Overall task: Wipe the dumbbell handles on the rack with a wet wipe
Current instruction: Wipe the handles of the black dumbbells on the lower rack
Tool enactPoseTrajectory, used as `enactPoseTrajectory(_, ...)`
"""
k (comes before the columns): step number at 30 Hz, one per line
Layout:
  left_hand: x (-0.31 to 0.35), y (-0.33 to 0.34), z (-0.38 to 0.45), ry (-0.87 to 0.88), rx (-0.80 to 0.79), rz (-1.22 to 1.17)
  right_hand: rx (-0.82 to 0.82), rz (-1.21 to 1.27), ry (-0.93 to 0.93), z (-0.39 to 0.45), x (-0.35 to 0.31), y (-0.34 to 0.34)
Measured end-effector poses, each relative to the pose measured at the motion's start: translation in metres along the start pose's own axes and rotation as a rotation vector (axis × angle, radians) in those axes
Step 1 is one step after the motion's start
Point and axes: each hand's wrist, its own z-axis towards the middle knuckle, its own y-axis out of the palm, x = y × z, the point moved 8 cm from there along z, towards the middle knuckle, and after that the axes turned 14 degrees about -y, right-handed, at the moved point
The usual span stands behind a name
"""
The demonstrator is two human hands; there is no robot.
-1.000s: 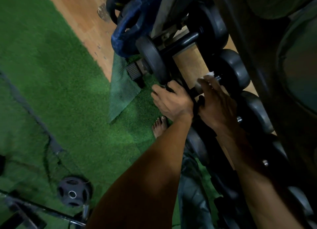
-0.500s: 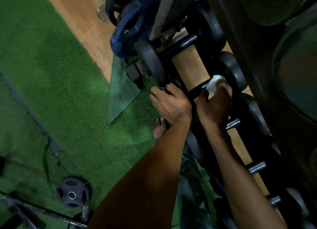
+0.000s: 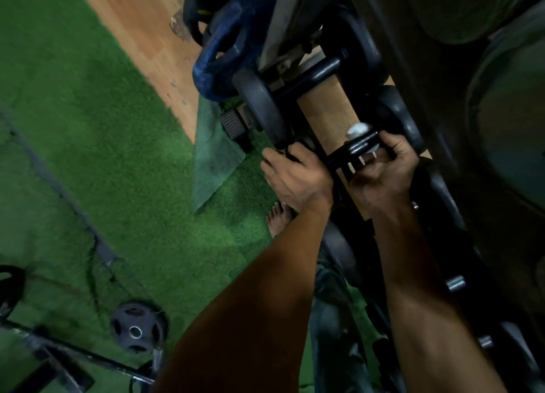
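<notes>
A row of black dumbbells sits on a dark rack (image 3: 436,77) along the right side. My right hand (image 3: 383,171) curls round the black handle (image 3: 358,146) of one dumbbell, pressing a white wet wipe (image 3: 357,130) against it; a bit of the wipe shows above the handle. My left hand (image 3: 295,177) grips the near end of the same dumbbell, by its left head, fingers curled over it. The dumbbell above it (image 3: 315,75) lies untouched on the rack.
A blue weight plate (image 3: 224,53) leans at the rack's far end. Green turf (image 3: 103,156) covers the floor, wooden boards (image 3: 141,18) beyond. A small black plate (image 3: 137,327) and a bar lie lower left. My bare foot (image 3: 278,218) stands under the rack's edge.
My right hand has slid along the handle toward the far head and turned, fingers now wrapped under the bar with the wipe on top. My left hand has stayed in place.
</notes>
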Motion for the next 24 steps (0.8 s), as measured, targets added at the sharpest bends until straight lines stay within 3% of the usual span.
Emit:
enactPoseTrajectory(10, 0.002, -0.002, -0.004, 0.028, 0.006, -0.008, -0.056, -0.39, 0.142, -0.035, 0.03, -0.02)
enactPoseTrajectory(13, 0.001, -0.001, -0.002, 0.013, 0.005, -0.001, 0.052, -0.234, 0.146, -0.019, 0.028, -0.029)
enactPoseTrajectory(18, 0.002, -0.002, -0.003, 0.041, 0.014, -0.008, 0.059, -0.242, 0.067, 0.017, 0.002, -0.037)
enactPoseTrajectory(21, 0.001, -0.002, -0.001, 0.042, 0.02, -0.009, 0.269, -0.162, -0.061, 0.005, -0.001, -0.035)
enactPoseTrajectory(22, 0.001, -0.002, -0.001, 0.037, 0.016, -0.005, 0.316, -0.176, -0.117, -0.001, 0.001, -0.036)
enactPoseTrajectory(24, 0.0, -0.001, -0.001, 0.033, 0.01, 0.0, 0.261, -0.376, -0.196, -0.006, 0.005, -0.037)
